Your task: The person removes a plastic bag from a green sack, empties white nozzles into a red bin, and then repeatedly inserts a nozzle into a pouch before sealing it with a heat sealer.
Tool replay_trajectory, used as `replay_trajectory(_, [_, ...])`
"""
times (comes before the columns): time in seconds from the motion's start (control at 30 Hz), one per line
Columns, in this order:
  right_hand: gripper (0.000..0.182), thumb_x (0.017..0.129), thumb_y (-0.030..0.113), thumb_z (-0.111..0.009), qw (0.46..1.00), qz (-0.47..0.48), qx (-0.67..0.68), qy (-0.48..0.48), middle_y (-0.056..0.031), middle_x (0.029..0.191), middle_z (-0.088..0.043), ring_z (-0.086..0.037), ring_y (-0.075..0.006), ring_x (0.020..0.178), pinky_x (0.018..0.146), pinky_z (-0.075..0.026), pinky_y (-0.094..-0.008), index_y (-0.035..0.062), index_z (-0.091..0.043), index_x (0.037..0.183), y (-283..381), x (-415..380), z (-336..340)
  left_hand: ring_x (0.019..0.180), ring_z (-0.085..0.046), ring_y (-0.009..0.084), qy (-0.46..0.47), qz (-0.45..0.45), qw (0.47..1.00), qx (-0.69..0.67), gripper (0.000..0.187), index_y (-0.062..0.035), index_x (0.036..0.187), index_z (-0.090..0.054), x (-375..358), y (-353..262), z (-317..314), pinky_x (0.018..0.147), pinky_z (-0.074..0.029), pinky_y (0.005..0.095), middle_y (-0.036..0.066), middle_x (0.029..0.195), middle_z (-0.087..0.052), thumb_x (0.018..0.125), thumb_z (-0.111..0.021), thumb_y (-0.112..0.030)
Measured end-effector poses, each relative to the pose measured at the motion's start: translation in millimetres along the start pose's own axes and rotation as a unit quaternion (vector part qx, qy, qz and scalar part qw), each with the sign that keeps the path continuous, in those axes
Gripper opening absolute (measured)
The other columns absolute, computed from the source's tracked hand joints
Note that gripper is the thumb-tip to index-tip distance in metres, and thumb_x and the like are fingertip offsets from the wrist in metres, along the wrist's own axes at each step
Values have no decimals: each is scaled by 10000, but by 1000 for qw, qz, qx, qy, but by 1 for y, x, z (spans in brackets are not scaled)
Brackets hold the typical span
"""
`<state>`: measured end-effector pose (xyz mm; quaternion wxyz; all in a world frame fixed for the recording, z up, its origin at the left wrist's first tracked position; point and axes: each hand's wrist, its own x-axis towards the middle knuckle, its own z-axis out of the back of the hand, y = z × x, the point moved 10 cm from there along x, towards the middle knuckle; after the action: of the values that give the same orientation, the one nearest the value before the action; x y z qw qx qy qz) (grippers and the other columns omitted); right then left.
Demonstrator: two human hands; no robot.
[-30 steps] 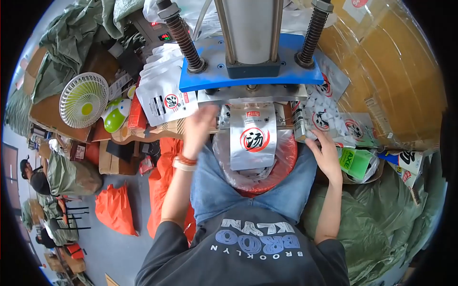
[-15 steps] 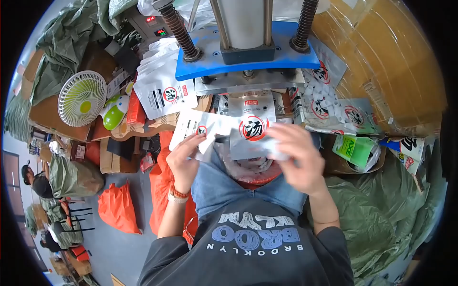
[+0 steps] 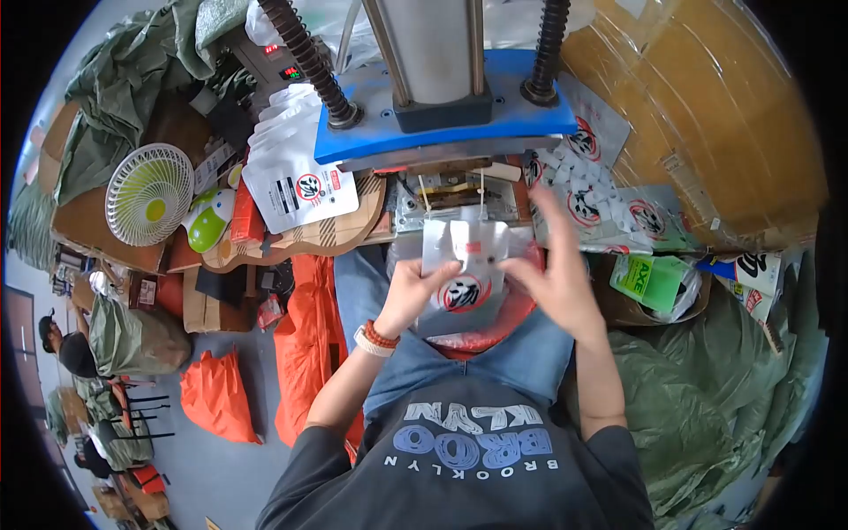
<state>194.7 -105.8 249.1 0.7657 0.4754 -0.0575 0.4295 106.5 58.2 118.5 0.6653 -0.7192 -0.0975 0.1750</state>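
A silver spout pouch (image 3: 465, 291) with a red ring and a black character hangs just in front of the press. My left hand (image 3: 412, 296) pinches its left side between thumb and fingers. My right hand (image 3: 564, 287) is spread, its thumb tip right at the pouch's right edge and its fingers pointing up, partly smeared by motion. Behind the pouch's top edge is the press's lower bed (image 3: 455, 193), with thin upright pins. Above it hangs the blue press plate (image 3: 442, 106). A clear bag with red edging (image 3: 517, 314) rests between the thighs, below the pouch.
Left of the press lies a stack of silver pouches (image 3: 296, 181) on a cardboard-covered board. On its right, small white spouts (image 3: 579, 181) are heaped on pouches. A white fan (image 3: 150, 194), a large carton (image 3: 707, 115) and a green container (image 3: 649, 281) stand around. Several people sit far left.
My left hand has moved right, to the middle. The pouch seen under the press is gone from there, and one pouch is now between my hands. My right hand has opened and risen slightly.
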Motion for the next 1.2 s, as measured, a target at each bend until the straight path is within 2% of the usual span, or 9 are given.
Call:
replay_trajectory(0.27, [356, 869, 203, -649, 930, -122, -338, -72, -175, 1148, -604, -548, -356, 1058, 924, -415, -413, 30, -590, 1175, -128, 9, 53, 789, -672, 140, -34, 66, 976, -203, 177, 14, 1040, -646, 52, -5, 14, 696, -554, 276, 82, 946, -693, 872, -638, -43])
replay_trajectory(0.43, [190, 849, 168, -670, 955, -77, -285, 1, -125, 900, -647, -585, -273, 832, 702, -443, -396, 42, -638, 988, -132, 7, 30, 770, -609, 94, -16, 107, 982, 156, 320, 51, 1094, -638, 52, -23, 56, 690, -463, 194, 65, 941, -688, 879, -667, -185])
replay_trajectory(0.47, [190, 849, 168, -670, 956, -73, -285, -3, -125, 900, -647, -585, -273, 832, 702, -443, -396, 42, -638, 988, -127, 9, 33, 805, -609, 101, -112, -70, 982, 132, 436, 53, 1189, -581, 62, -26, 100, 693, -470, 214, 67, 974, -683, 868, -674, -227])
replay_trajectory(0.57, [200, 891, 124, -637, 978, -187, -57, -68, -68, 854, -618, -568, -119, 655, 559, -438, -293, 38, -605, 1069, -138, -13, 50, 1386, -286, 331, -295, -112, 658, 684, 754, -81, 1413, -387, 32, -72, 165, 1089, -212, 579, 138, 1474, -366, 829, -646, -483])
replay_trajectory(0.7, [263, 918, 123, -607, 943, -191, 232, -142, -90, 944, -636, -590, -139, 722, 642, -480, -298, 9, -553, 1150, -108, -27, 46, 1377, -339, 268, -100, -151, 742, 645, 620, -142, 1399, -437, -5, -14, 155, 1097, -288, 465, 105, 1463, -400, 837, -670, -261])
replay_trajectory(0.73, [285, 923, 112, -595, 938, -156, 284, -120, -114, 988, -636, -604, -154, 772, 706, -494, -309, 0, -528, 1177, -88, -25, 44, 1166, -575, 261, -164, -254, 701, 646, 420, -95, 1226, -611, -19, -29, 151, 955, -452, 358, 100, 1207, -630, 811, -671, -116])
replay_trajectory(0.83, [286, 912, 152, -627, 937, -49, 332, -100, -191, 1101, -631, -628, -226, 965, 889, -490, -360, -2, -521, 1128, -11, -14, 43, 765, -704, 207, -253, -74, 835, 484, 213, -34, 978, -712, -36, -38, 176, 676, -529, 290, 118, 824, -713, 770, -674, -10])
replay_trajectory(1.0, [439, 761, 205, -766, 979, 201, -40, -25, -143, 1090, -676, -619, -343, 1058, 932, -444, -454, 37, -516, 1080, 90, -3, 2, 889, -700, 229, -210, -344, 807, 432, 332, -78, 951, -726, -80, -123, 65, 735, -556, 289, 80, 897, -720, 657, -684, 71])
replay_trajectory(1.2, [307, 756, 343, -745, 965, 234, 64, 96, -38, 1067, -703, -599, -270, 1142, 1049, -299, -471, 98, -604, 875, 131, -16, 9, 881, -702, 257, 24, -391, 841, 373, 277, -79, 971, -723, -105, -166, -9, 716, -574, 304, 76, 968, -718, 698, -700, -35])
